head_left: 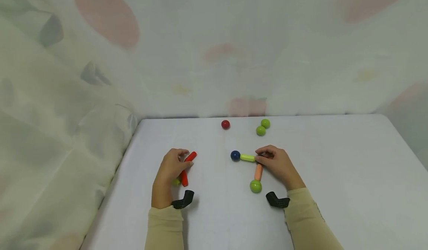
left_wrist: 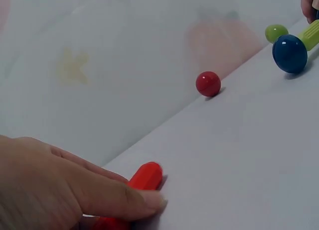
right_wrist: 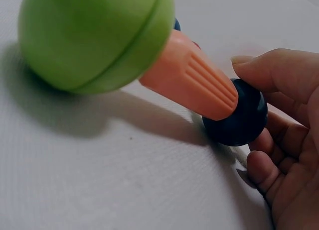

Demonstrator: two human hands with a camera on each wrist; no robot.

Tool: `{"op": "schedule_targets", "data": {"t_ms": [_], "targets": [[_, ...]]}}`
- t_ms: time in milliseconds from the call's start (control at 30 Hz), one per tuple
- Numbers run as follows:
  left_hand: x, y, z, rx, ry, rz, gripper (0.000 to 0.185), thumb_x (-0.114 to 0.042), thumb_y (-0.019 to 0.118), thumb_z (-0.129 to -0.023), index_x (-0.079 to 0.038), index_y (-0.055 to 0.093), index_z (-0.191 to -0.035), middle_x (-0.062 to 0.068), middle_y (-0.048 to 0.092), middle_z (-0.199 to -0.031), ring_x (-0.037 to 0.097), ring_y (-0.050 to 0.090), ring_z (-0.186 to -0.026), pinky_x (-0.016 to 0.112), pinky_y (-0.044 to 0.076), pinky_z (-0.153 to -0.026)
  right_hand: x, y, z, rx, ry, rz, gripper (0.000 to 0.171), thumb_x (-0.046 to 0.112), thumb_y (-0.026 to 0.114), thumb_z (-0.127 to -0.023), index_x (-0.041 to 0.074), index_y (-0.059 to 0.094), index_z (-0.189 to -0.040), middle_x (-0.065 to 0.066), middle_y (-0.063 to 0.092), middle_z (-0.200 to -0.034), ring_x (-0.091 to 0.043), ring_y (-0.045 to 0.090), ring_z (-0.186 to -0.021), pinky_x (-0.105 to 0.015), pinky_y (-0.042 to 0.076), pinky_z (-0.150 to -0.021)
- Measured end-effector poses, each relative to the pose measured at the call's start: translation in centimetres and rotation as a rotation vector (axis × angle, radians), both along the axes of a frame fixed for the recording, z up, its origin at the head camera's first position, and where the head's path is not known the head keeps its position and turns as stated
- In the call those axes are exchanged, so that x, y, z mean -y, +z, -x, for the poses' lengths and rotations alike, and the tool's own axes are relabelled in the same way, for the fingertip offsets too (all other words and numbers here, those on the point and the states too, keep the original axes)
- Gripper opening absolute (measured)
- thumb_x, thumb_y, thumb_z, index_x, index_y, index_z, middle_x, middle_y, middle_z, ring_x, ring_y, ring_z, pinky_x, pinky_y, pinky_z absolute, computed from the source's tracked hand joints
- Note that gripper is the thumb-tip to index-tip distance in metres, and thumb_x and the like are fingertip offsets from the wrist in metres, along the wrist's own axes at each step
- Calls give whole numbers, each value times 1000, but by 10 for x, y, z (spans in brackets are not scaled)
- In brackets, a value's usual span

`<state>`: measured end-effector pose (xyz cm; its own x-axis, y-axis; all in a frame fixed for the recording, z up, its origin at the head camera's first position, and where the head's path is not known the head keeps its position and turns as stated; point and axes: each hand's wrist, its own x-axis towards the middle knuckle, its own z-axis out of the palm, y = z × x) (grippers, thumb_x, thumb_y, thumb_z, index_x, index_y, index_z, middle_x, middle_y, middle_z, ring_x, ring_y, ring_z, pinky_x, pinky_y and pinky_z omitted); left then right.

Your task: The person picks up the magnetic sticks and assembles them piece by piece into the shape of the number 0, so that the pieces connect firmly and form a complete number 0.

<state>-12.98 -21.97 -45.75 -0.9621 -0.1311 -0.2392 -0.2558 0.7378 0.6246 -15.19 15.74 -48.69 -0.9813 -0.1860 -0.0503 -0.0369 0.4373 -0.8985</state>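
My left hand (head_left: pixel 170 166) has its thumb and fingers around a red rod (left_wrist: pixel 147 176). A second red rod (head_left: pixel 184 178) and a yellow-green piece (head_left: pixel 176 182) lie beside that hand, partly hidden by it. My right hand (head_left: pixel 278 165) holds a dark blue ball (right_wrist: pixel 244 115) between thumb and fingers. From this ball an orange rod (head_left: pixel 258 172) runs toward me to a large green ball (head_left: pixel 255 186). A yellow-green rod (head_left: pixel 247 158) points left from the held ball and ends in another dark blue ball (head_left: pixel 235 155).
Toward the back of the white table (head_left: pixel 321 142) lie a red ball (head_left: pixel 225 124) and two green balls, one (head_left: pixel 260 130) touching the other (head_left: pixel 265 123). Patterned cloth (head_left: pixel 180 57) hangs behind the table and along its left side.
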Motion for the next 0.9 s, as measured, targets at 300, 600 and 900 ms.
{"op": "schedule_targets", "data": {"t_ms": [300,600,900], "targets": [[-3,-3,2,2,-27,32,39,-24,71,-90,-16,63,-127,7,61,-110,24,57,-96,32,50,-71,-1,-2,0,1,-2,-1,23,28,75,-87,18,73,-107,-3,61,-87,-22,53,-77,-28,44,-65],[-4,-3,1,-10,-12,20,35,-23,68,-93,-16,63,-127,7,61,-110,24,57,-96,35,52,-76,-1,-1,1,-9,1,18,22,27,75,-87,18,73,-107,-4,60,-87,-22,53,-76,-27,44,-64],[-29,3,4,-166,-39,-5,30,-18,65,-94,-16,67,-124,4,58,-104,22,53,-88,33,48,-70,-2,-2,1,-3,0,22,22,27,75,-87,17,72,-107,-4,60,-87,-22,52,-76,-27,44,-63]]}}
